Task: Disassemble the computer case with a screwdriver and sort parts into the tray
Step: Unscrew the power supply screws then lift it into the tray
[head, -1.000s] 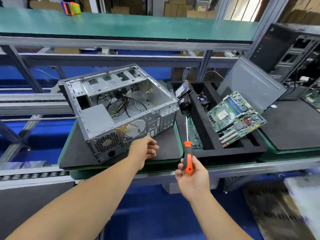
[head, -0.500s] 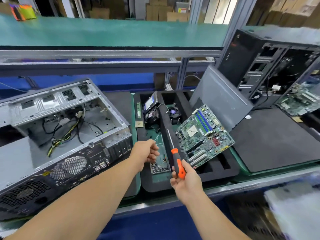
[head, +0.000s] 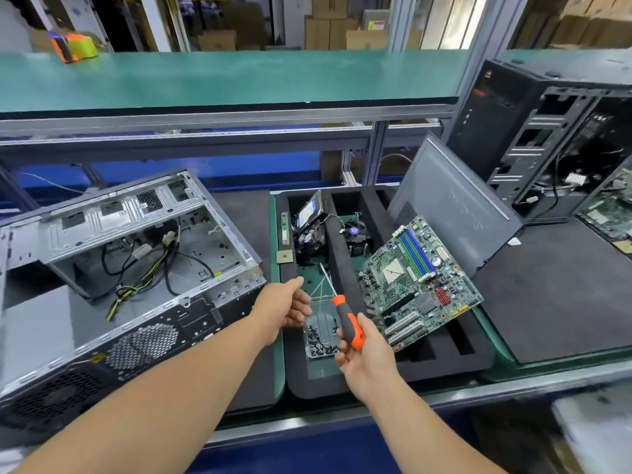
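Note:
An open grey computer case lies on its side at the left, with loose cables inside. A black foam tray stands to its right and holds a hard drive, a cooler fan and a green motherboard leaning at its right. A small clear box of screws sits in the tray's front compartment. My left hand hovers just above that box, fingers curled; whether it holds a screw is hidden. My right hand grips an orange and black screwdriver, shaft pointing away from me.
A grey side panel leans behind the motherboard. A black tower case stands at the far right, beside a black foam mat. A green shelf runs overhead. The bench's metal front edge is close to me.
My view has swung right, from the case to the tray. My left hand moved from the case's rear over to the screw box. The right hand kept hold of the screwdriver.

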